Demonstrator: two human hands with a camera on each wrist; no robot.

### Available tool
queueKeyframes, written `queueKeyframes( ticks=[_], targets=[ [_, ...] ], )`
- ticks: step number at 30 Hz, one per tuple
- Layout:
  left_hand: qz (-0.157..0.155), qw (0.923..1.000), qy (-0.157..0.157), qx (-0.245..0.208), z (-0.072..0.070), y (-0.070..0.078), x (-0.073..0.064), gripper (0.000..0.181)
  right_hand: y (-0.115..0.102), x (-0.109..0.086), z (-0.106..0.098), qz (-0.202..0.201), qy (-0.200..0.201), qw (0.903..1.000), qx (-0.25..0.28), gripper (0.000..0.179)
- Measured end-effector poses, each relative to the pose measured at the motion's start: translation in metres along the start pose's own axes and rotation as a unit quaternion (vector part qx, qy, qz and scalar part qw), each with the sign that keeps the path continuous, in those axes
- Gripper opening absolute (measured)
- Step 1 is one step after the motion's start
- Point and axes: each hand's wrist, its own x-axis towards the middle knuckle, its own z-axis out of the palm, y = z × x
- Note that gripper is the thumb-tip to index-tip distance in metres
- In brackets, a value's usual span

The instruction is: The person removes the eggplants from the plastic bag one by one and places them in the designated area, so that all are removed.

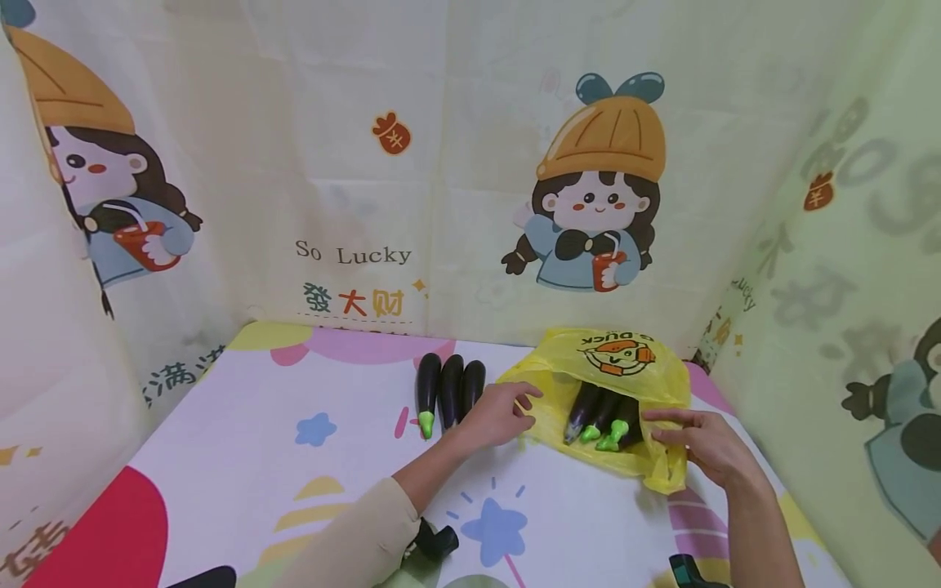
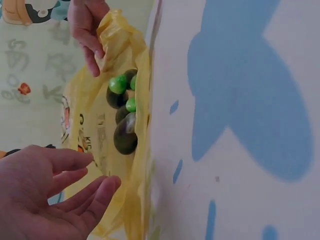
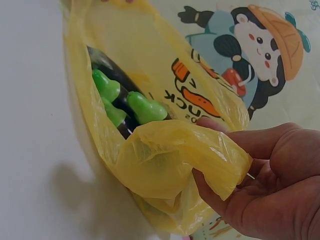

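A yellow plastic bag [image 1: 559, 400] lies on its side, its mouth facing me. Inside it are toy-like eggplants [image 1: 588, 412], dark with bright green stem ends. My right hand [image 1: 709, 445] pinches the right edge of the bag's mouth between thumb and fingers; in the right wrist view the film [image 3: 200, 155] bunches in its grasp. At the bag's left edge is my left hand [image 1: 500, 412], its fingers loosely bent and parted. The left wrist view shows nothing between those fingers [image 2: 75, 162]. Left of the bag, more eggplants [image 1: 429, 388] lie side by side, partly hidden by my left hand.
A patterned white cloth [image 1: 243, 433] covers the table. Printed curtains [image 1: 456, 204] stand behind and on both sides. Black wrist-gear parts [image 1: 437, 541] show near my left sleeve, and another dark piece [image 1: 687, 572] beside my right forearm.
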Motion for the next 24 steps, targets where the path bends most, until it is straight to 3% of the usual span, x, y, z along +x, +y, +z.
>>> queueKeyframes(
  ticks=[10,24],
  targets=[
    [-0.014,0.9986,-0.05,0.0,0.017,0.001,0.024,0.047,-0.002,-0.001,0.001,-0.002,0.012,0.9997,-0.021,0.041],
    [-0.021,0.9983,-0.053,0.012,0.048,0.008,0.056,0.055,0.001,0.0,0.002,0.001,0.011,0.9999,-0.008,0.042]
  ],
)
